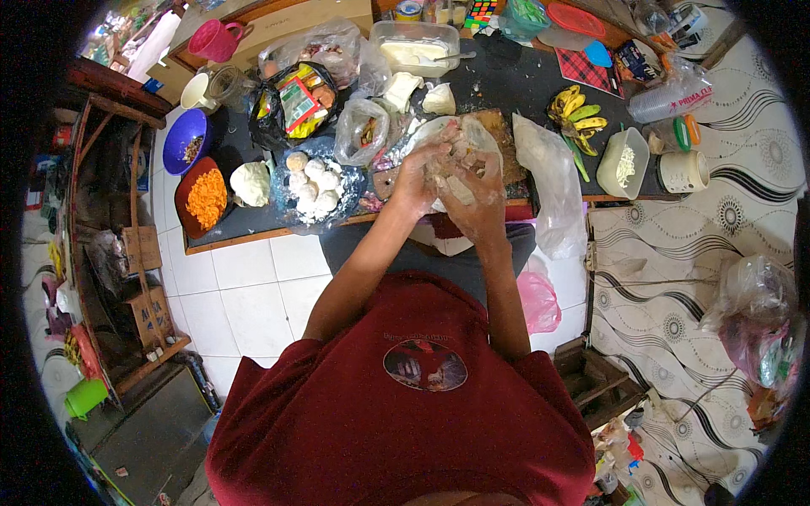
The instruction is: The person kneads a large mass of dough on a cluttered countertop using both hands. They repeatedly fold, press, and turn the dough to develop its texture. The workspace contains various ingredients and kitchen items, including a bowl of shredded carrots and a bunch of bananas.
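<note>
My left hand [421,180] and my right hand [479,205], both dusted with flour, come together above a clear plastic sheet [490,140] on a wooden board [490,120]. Between my fingers is a pale, floury piece [457,190], largely hidden; whether it is dough or plastic I cannot tell. Left of my hands, a plate [286,205] bears several floured dough balls [326,201]. An open plastic bag [362,129] with a dark filling stands behind the plate. Lumps of white dough [438,99] lie beyond the board, and a larger dough mass [250,183] sits to the left.
Grated orange food [207,197] fills a dark red bowl. Behind it is a purple bowl [180,148]. A white tub [414,31] with a spoon stands at the back. To the right are a long plastic bag [550,171], bananas [576,120] and a tub of white shreds [607,171].
</note>
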The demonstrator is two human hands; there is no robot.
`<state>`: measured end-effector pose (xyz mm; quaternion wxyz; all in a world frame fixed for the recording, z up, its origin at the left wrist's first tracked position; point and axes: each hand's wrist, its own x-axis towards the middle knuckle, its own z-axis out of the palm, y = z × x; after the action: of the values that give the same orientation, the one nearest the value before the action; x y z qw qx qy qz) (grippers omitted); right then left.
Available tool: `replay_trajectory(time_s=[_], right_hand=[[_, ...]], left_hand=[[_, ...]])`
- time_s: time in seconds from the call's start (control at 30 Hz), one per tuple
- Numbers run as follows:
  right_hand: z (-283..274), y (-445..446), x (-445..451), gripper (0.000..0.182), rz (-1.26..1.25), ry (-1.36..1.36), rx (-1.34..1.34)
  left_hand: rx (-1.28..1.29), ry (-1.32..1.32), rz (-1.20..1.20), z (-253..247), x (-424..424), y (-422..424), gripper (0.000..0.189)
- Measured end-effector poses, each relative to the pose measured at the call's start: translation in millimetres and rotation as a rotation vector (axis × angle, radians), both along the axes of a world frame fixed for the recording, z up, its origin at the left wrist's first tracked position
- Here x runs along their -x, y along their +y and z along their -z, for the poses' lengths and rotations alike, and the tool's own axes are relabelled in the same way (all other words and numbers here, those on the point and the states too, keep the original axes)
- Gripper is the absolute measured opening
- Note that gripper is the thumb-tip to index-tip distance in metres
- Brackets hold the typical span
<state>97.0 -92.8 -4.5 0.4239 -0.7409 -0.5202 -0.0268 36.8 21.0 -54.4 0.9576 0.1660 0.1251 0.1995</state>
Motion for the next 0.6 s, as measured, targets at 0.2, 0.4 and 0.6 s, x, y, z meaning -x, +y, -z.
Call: replay_trajectory(time_s=[0.2, 0.4, 0.6], right_hand=[[-0.2, -4.9, 0.2, 0.029, 0.058, 0.286, -0.074], [-2.8, -4.0, 0.0, 0.027, 0.11, 0.221, -0.023], [-16.2, -7.9, -3.4, 0.031, 0.028, -0.1, 0.043]], left_hand=[[0.028, -0.025, -0.024, -7.8, 0.5, -3.6, 0.054], [0.059, -0.01, -0.006, -5.1, 1.0, -4.8, 0.054], [0.092, -0.031, 0.0, -18.1, 3.1, -3.0, 0.051]])
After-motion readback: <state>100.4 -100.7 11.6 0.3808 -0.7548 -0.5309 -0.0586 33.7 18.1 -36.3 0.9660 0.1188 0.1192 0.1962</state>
